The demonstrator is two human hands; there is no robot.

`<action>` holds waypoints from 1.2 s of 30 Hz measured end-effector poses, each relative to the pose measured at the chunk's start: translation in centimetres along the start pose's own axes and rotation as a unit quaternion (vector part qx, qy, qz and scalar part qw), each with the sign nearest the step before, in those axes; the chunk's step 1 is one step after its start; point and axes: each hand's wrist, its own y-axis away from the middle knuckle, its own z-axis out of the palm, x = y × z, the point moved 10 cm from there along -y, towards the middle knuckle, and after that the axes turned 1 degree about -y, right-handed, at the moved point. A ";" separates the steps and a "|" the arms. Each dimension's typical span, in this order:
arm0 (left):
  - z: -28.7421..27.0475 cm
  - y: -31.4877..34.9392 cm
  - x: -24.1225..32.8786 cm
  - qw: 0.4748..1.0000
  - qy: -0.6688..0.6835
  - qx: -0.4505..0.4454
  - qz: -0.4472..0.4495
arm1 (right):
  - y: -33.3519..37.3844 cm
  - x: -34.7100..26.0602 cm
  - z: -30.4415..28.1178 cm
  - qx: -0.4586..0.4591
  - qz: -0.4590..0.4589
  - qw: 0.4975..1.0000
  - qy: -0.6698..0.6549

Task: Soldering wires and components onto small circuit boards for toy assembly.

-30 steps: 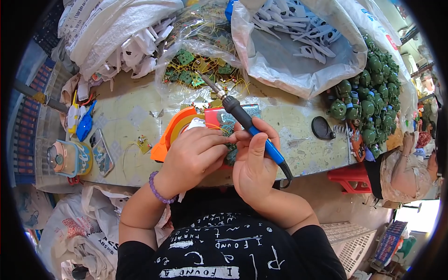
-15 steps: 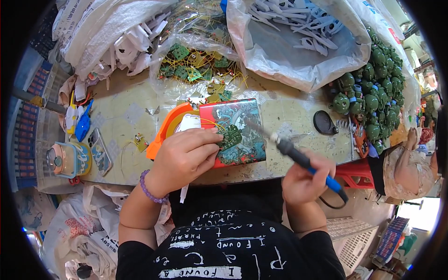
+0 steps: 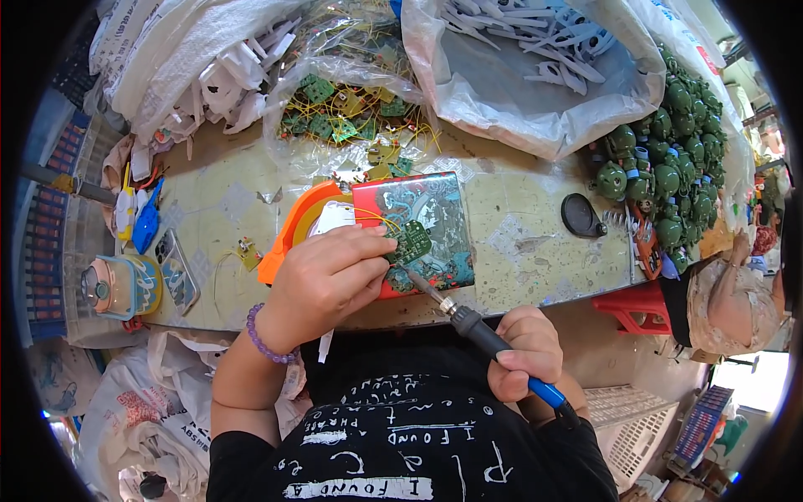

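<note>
My left hand (image 3: 330, 272) pinches the left edge of a small green circuit board (image 3: 410, 243) with yellow wires. The board is held over a red box with a teal patterned lid (image 3: 439, 213). In my right hand (image 3: 529, 351) is a soldering iron (image 3: 485, 335) with a black and blue handle, gripped closed. Its metal tip points up and left, close to the board's lower edge; whether they touch I cannot tell. Beside my left hand stands an orange tape-dispenser-like holder (image 3: 294, 222), with a white piece (image 3: 336, 216) by it.
Behind lies a clear plastic bag of wired circuit boards (image 3: 351, 113). White plastic parts (image 3: 569, 50) fill an open sack at the back. Green round parts (image 3: 673, 167) pile up on the right, near a black round lid (image 3: 579, 216). A phone (image 3: 178, 272) lies on the left.
My right hand has moved left and down, bringing the soldering iron's tip from above the box to the board's lower edge. My left hand still holds the board nearly in place.
</note>
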 end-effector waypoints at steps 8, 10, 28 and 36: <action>0.0 -0.1 0.1 1.000 -0.009 -0.005 0.008 | -0.1 -0.4 0.6 -0.008 -0.028 0.999 0.013; 0.0 -0.1 0.0 1.000 -0.013 -0.008 0.010 | -0.1 -0.5 0.5 -0.006 -0.031 0.999 0.016; 0.0 -0.2 0.5 0.999 -0.036 -0.019 0.013 | 1.4 -0.4 0.3 0.021 -0.037 0.999 0.013; 0.0 -0.4 0.6 0.999 -0.035 -0.022 0.013 | 1.7 -0.5 -1.2 0.118 -0.024 0.992 0.048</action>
